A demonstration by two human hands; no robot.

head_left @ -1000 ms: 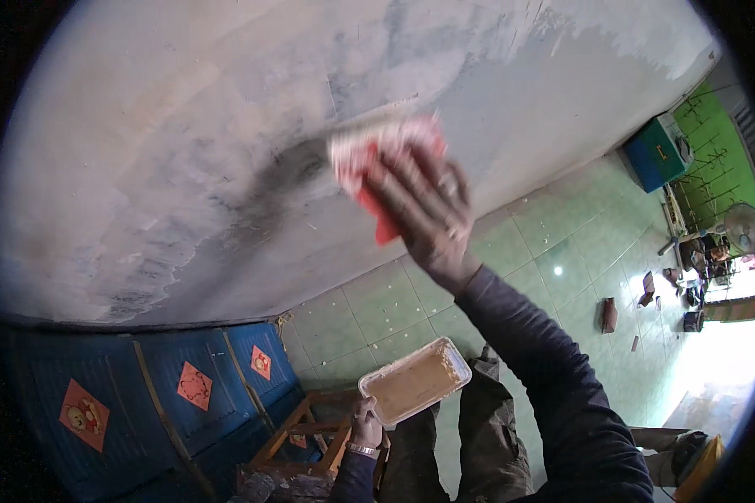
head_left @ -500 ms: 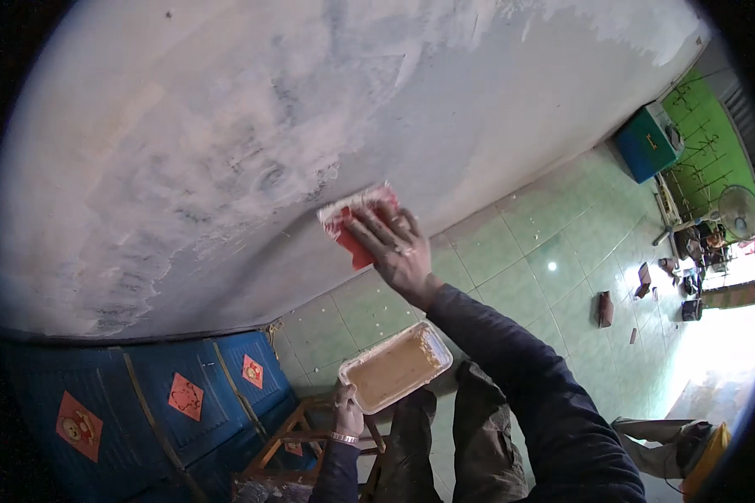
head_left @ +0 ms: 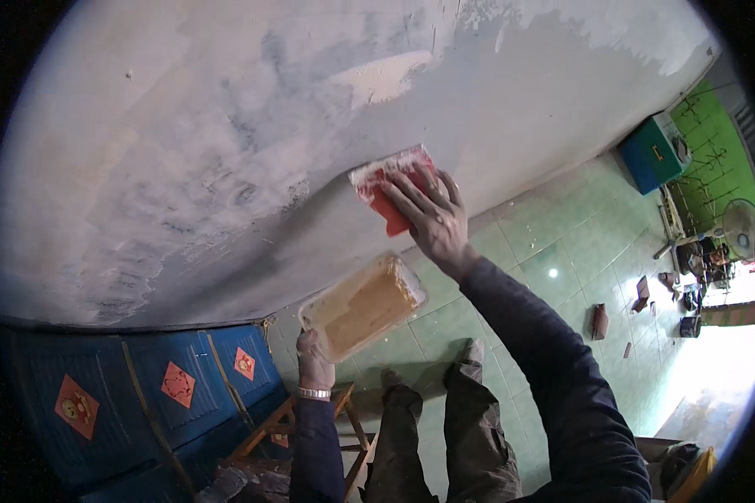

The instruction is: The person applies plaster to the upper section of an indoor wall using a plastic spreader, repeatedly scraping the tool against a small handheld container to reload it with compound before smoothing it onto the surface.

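Observation:
My right hand [head_left: 439,220] grips a red putty spreader [head_left: 386,211], fingers spread over its back. White filler is smeared along the spreader's upper edge, which lies at the wall [head_left: 512,109]. Whether the edge touches the wall I cannot tell. Below and to the left, my left hand [head_left: 315,360] holds a shallow whitish plastic tub [head_left: 418,292] by its near left corner. Beige putty [head_left: 352,314] covers the tub's bottom, with lumps along its right end. A pale patch of filler [head_left: 386,77] shows on the wall above the spreader.
Blue panels [head_left: 168,419] with red diamond-shaped decorations stand at lower left, beside a wooden stool [head_left: 352,411]. Green floor tiles [head_left: 545,310] run along the wall's base. At right are a blue-green box [head_left: 646,155], a fan [head_left: 738,225] and scattered items.
My right hand and the spreader have moved up and right along the wall. My left hand has raised the tub up and leftward, closer to the wall. A pale patch now shows higher on the wall.

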